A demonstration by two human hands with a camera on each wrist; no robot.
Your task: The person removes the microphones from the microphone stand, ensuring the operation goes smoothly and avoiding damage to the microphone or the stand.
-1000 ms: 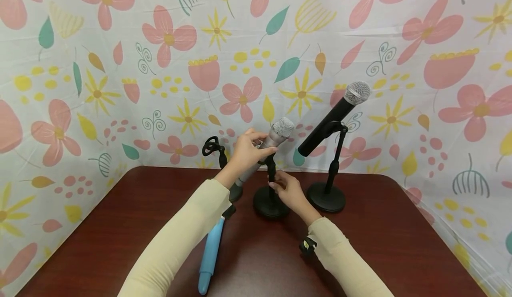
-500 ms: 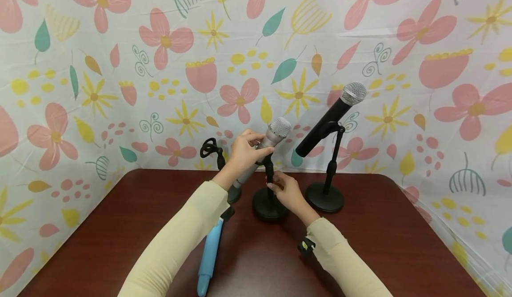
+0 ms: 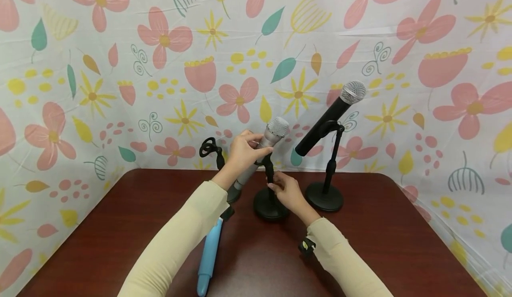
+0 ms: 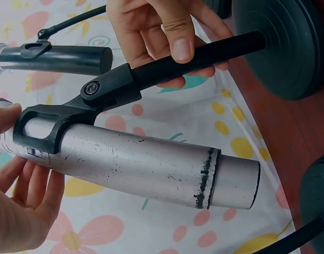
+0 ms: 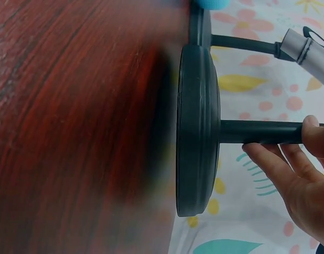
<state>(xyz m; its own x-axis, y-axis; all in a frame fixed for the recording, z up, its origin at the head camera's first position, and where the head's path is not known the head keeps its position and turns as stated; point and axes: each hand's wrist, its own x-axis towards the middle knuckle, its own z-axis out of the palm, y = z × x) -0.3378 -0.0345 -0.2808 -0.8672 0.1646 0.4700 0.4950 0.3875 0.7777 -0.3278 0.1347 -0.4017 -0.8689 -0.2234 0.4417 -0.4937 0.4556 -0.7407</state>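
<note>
A silver microphone (image 4: 135, 159) with a mesh head lies slanted in the black clip (image 4: 77, 114) of the middle desk stand. My left hand (image 3: 243, 152) grips its body just below the head, thumb on the near side; in the left wrist view those fingers are beside the clip. My right hand (image 3: 288, 192) pinches the stand's black pole (image 5: 257, 132) between thumb and fingers, above the round base (image 5: 198, 132). That base (image 3: 264, 208) stands on the table in the head view. The left hand and forearm cover part of the microphone's middle in the head view.
To the right, another stand holds a black microphone (image 3: 326, 128) with a silver head. At the back left is a stand with a bare clip (image 3: 210, 147). A light blue tapered cylinder (image 3: 210, 252) lies on the table (image 3: 120, 230) near the left sleeve. Patterned cloth hangs behind.
The silver microphone's head has shifted slightly left. Both hands keep the same holds, and the head view has shifted a little.
</note>
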